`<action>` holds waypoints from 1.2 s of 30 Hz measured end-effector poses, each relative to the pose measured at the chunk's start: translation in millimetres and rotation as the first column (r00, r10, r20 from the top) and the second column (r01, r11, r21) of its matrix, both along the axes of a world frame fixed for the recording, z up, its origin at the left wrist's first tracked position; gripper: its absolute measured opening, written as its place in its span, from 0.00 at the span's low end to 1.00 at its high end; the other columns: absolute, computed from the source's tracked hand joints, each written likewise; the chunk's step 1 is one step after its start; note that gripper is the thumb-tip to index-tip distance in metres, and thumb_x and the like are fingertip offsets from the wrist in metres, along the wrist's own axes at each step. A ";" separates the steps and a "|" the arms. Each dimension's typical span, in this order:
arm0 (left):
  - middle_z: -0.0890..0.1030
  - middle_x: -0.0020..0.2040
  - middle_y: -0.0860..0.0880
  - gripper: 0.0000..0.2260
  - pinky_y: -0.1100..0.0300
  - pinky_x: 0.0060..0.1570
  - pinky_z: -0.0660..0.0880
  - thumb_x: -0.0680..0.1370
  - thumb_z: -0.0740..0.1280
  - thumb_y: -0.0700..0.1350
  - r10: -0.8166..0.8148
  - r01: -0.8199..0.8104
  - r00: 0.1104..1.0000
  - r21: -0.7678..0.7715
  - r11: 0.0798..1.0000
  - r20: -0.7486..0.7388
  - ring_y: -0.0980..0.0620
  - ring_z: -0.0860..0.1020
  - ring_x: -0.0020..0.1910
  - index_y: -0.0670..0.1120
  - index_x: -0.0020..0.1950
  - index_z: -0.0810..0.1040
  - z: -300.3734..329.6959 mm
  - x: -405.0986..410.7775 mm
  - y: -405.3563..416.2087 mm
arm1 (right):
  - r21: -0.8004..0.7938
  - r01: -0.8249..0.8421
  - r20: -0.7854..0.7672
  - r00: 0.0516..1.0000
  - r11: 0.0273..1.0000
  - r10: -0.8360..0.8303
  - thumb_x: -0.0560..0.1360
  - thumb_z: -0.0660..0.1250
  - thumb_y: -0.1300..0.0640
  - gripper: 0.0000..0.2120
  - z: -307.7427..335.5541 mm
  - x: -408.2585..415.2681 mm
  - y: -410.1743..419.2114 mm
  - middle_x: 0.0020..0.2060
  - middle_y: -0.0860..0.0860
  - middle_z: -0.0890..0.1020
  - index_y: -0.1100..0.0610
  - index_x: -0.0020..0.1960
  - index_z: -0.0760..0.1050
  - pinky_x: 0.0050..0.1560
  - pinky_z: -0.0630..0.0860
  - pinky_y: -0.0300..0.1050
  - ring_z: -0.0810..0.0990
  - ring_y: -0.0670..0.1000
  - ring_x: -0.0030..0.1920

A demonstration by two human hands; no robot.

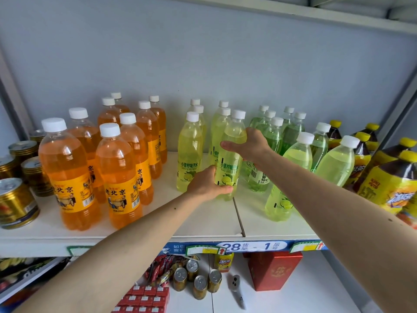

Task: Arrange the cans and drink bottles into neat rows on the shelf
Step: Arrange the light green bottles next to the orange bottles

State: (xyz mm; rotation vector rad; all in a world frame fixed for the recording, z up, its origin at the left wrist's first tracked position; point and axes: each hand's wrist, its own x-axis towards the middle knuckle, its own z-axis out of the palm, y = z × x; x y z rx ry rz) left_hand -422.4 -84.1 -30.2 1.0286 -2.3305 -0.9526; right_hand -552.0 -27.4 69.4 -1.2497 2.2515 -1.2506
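White shelf (pixel 203 224) carries gold cans (pixel 17 202) at its left; orange bottles (pixel 117 175) beside them; lime bottles (pixel 189 152) mid-shelf; brown tea bottles (pixel 388 181) at its right.

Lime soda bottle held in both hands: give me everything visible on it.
The lime soda bottle is clear plastic with pale yellow-green liquid, a white screw cap and a clear label bearing green Chinese characters and a lime picture. It is upright at the front of the second lime row on the white shelf. The left hand grips its lower body and the right hand wraps its shoulder. Whether its base touches the shelf cannot be told.
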 end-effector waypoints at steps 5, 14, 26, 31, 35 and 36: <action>0.79 0.59 0.49 0.27 0.57 0.56 0.74 0.69 0.75 0.52 -0.053 0.049 0.996 0.055 0.997 0.078 0.50 0.78 0.58 0.47 0.64 0.70 -5.9 -1.5 1.4 | -0.044 -0.004 0.008 1.000 0.999 0.004 0.64 0.80 0.49 0.32 -17.7 6.6 7.7 0.54 0.50 0.81 0.57 0.63 0.73 0.49 0.76 0.45 0.79 0.52 0.53; 0.72 0.69 0.48 0.39 0.50 0.61 0.74 0.70 0.73 0.55 -0.057 0.081 0.958 -0.078 0.994 0.280 0.47 0.74 0.65 0.46 0.75 0.60 3.4 12.7 -5.9 | -0.010 -0.018 -0.026 1.000 1.000 0.017 0.64 0.80 0.48 0.38 -17.8 14.5 5.6 0.58 0.51 0.79 0.56 0.68 0.67 0.55 0.77 0.48 0.78 0.53 0.56; 0.78 0.62 0.49 0.29 0.51 0.58 0.76 0.70 0.76 0.53 -0.117 0.181 0.948 -0.199 0.963 0.295 0.49 0.79 0.56 0.46 0.67 0.73 104.5 50.8 -7.7 | -0.117 -0.003 -0.090 0.996 0.993 -0.007 0.64 0.76 0.38 0.41 59.3 18.2 9.8 0.62 0.49 0.77 0.56 0.70 0.67 0.61 0.75 0.51 0.77 0.51 0.60; 0.81 0.54 0.51 0.22 0.57 0.53 0.77 0.68 0.77 0.53 -0.064 0.127 0.978 -0.319 0.939 0.201 0.52 0.80 0.50 0.46 0.58 0.79 173.7 72.6 -21.3 | -0.170 -0.054 -0.140 0.990 0.984 0.030 0.67 0.76 0.42 0.30 97.5 16.5 -16.5 0.59 0.49 0.79 0.56 0.63 0.76 0.56 0.72 0.41 0.78 0.49 0.57; 0.82 0.49 0.52 0.17 0.59 0.52 0.76 0.69 0.76 0.55 0.034 0.025 0.989 -0.382 0.924 0.146 0.54 0.79 0.49 0.47 0.53 0.82 213.1 82.7 -45.3 | -0.080 -0.119 -0.218 0.971 0.990 0.099 0.66 0.78 0.45 0.25 110.3 14.4 -52.5 0.56 0.49 0.81 0.56 0.59 0.79 0.51 0.74 0.41 0.80 0.50 0.54; 0.82 0.49 0.52 0.16 0.58 0.52 0.76 0.69 0.75 0.55 0.056 0.001 0.989 -0.385 0.923 0.136 0.54 0.79 0.49 0.47 0.51 0.82 218.4 83.2 -53.7 | -0.047 -0.134 -0.236 0.964 0.990 0.119 0.66 0.78 0.45 0.25 112.5 15.0 -61.1 0.55 0.50 0.82 0.56 0.58 0.79 0.49 0.74 0.41 0.80 0.50 0.53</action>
